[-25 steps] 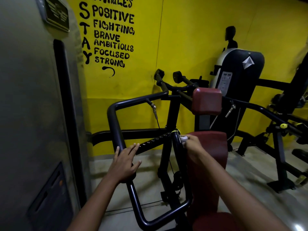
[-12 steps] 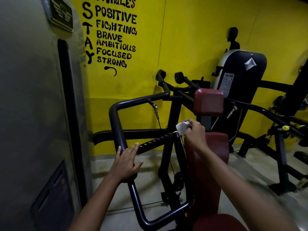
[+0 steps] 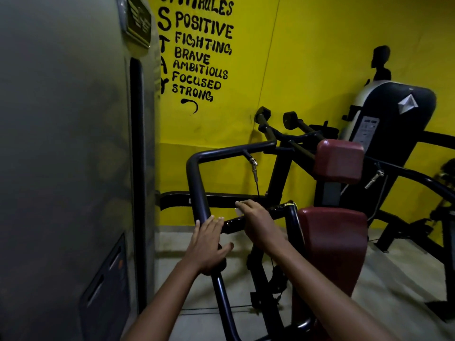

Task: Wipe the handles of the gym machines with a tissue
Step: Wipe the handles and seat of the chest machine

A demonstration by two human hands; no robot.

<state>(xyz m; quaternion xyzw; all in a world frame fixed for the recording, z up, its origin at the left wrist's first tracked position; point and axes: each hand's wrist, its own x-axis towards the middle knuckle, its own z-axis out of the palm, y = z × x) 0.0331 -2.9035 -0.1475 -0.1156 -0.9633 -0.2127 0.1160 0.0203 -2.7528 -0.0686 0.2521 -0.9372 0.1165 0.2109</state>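
A black gym machine stands in front of me with a bent tubular frame bar (image 3: pixel 197 183) and a ribbed black handle (image 3: pixel 278 211) that runs across at mid height. My right hand (image 3: pixel 257 221) lies over the left part of that handle and holds a white tissue (image 3: pixel 238 210) against it; only a small corner of the tissue shows past the fingers. My left hand (image 3: pixel 209 244) rests on the frame bar with its fingers straight and spread.
A tall grey weight-stack housing (image 3: pixel 69 168) fills the left side, close by. Dark red chest and seat pads (image 3: pixel 337 237) stand to the right of the handle. Another black machine (image 3: pixel 394 119) stands against the yellow wall at the back right. Grey floor lies below.
My right hand has moved with the tissue from the handle's right end, up off it, then left and down onto the middle of the ribbed handle. The left hand has stayed on the frame bar.
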